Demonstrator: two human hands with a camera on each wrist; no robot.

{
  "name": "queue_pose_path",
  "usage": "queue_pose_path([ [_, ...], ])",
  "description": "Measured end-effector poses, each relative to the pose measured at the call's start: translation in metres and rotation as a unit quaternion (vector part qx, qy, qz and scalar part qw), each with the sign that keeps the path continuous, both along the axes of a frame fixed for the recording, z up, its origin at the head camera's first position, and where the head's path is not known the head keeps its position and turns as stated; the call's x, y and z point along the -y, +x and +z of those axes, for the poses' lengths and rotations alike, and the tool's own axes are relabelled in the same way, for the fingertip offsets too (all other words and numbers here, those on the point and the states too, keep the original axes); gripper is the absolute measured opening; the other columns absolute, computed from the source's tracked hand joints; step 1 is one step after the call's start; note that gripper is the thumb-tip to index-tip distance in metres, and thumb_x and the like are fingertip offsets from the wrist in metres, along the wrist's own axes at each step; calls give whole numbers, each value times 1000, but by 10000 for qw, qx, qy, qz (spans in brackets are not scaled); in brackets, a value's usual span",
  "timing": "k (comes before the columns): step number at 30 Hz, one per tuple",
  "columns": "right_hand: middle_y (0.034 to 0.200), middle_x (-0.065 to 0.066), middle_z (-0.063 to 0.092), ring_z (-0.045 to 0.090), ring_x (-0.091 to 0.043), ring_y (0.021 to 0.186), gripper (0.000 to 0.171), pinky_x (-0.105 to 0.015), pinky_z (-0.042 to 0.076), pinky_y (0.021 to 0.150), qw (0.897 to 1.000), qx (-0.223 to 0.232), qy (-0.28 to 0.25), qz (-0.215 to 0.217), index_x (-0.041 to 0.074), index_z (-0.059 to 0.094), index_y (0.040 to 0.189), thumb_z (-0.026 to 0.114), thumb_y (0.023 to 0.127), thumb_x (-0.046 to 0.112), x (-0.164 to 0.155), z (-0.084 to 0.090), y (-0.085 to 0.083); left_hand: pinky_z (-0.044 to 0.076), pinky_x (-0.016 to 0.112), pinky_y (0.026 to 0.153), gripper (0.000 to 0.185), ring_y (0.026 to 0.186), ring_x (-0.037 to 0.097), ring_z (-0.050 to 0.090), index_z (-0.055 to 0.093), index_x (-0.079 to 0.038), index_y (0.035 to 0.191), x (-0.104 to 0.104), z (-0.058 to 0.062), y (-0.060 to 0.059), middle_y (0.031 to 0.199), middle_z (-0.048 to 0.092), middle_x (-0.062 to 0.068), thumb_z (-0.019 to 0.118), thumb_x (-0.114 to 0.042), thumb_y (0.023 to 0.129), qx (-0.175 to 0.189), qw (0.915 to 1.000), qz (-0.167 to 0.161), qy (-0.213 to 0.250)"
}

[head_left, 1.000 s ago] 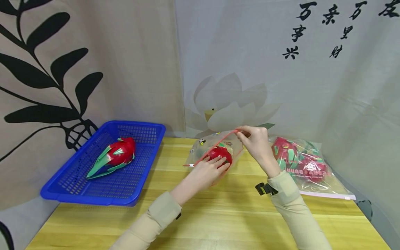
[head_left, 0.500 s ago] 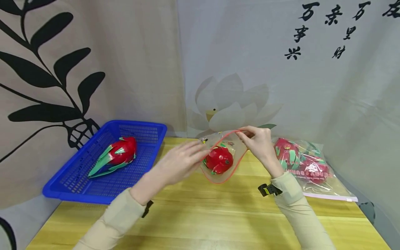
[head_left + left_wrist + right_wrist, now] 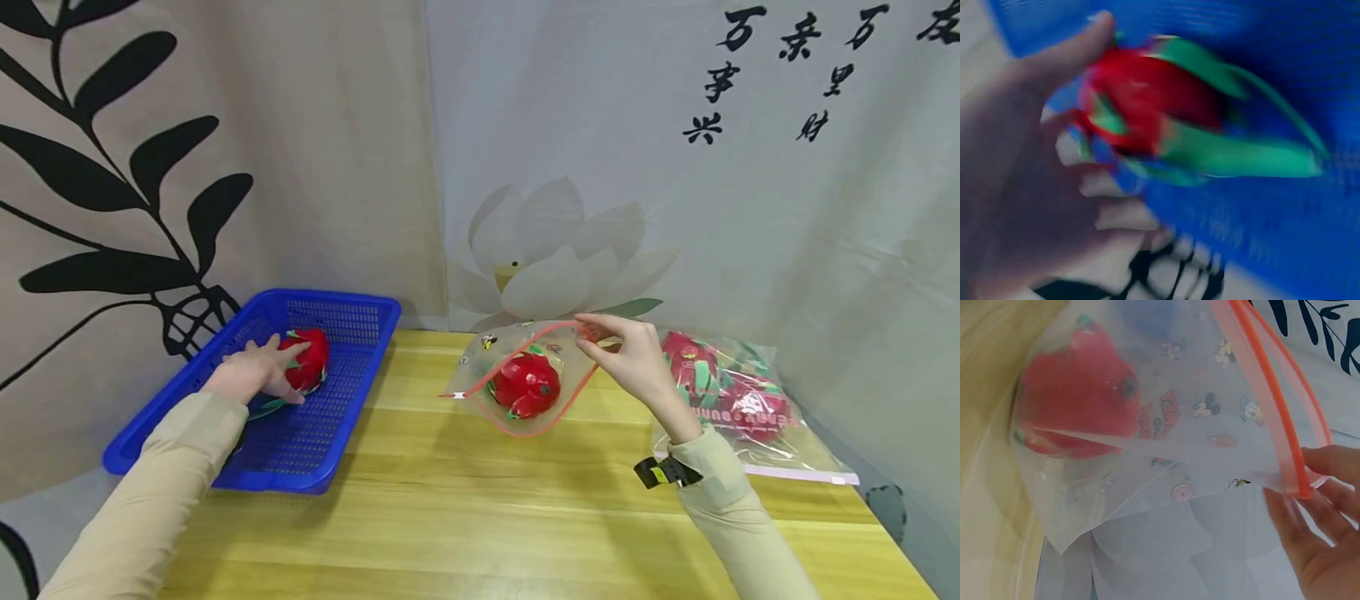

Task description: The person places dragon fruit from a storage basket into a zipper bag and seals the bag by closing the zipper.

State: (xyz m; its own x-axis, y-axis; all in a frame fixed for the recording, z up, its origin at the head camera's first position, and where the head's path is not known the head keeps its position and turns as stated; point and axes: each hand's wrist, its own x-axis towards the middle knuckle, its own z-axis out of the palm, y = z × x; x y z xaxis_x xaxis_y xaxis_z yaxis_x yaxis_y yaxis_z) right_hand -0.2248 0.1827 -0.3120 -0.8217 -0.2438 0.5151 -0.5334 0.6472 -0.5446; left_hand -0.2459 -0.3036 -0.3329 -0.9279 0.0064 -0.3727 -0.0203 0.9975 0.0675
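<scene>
My left hand (image 3: 258, 371) is over the blue basket (image 3: 360, 375), its fingers spread around a red dragon fruit (image 3: 311, 358) with green leaf tips. In the left wrist view this dragon fruit (image 3: 1154, 94) is blurred, with thumb and fingers on either side; firm contact cannot be told. With thumb and fingers, my right hand (image 3: 626, 350) pinches the orange-red zip edge of a clear zip bag (image 3: 480, 367) with cartoon prints. The bag's mouth gapes, and another dragon fruit (image 3: 527, 385) lies inside it. In the right wrist view that fruit (image 3: 1079, 394) shows through the plastic.
At the right of the wooden table (image 3: 480, 517), a second clear zip bag (image 3: 795, 450) with a pale pink zip strip holds red-and-green dragon fruits. A printed cloth backdrop (image 3: 337, 167) rises behind the table.
My left hand has left the zip bag and moved left to the dragon fruit in the basket. The right hand keeps its pinch on the bag's edge, shifted slightly.
</scene>
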Motion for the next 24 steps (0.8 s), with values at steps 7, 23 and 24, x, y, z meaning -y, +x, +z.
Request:
queue_pose_path([
  [7, 115, -15, 69, 70, -28, 93, 33, -37, 60, 67, 10000, -81, 4, -20, 8, 66, 119, 67, 86, 7, -6, -8, 3, 31, 72, 99, 107, 129, 64, 22, 10, -14, 151, 8, -17, -10, 150, 0, 37, 78, -40, 73, 32, 9999, -35, -162],
  [23, 83, -15, 74, 71, -22, 69, 15, -28, 58, 56, 9908, -1348, -79, -10, -2, 73, 97, 68, 83, 2, 2, -15, -4, 46, 69, 80, 87, 102, 64, 45, 29, -16, 142, 16, -52, -40, 125, 34, 43, 78, -35, 72, -1389, 9893, -410, -169],
  [24, 82, -15, 74, 71, -22, 67, 15, -28, 57, 56, 9888, -1489, -43, -30, -3, 73, 96, 69, 83, 1, 3, -15, -4, 46, 69, 79, 86, 102, 63, 45, 31, -16, 142, 16, -52, -41, 125, 36, 43, 78, -34, 72, -1475, 9878, -477, -143],
])
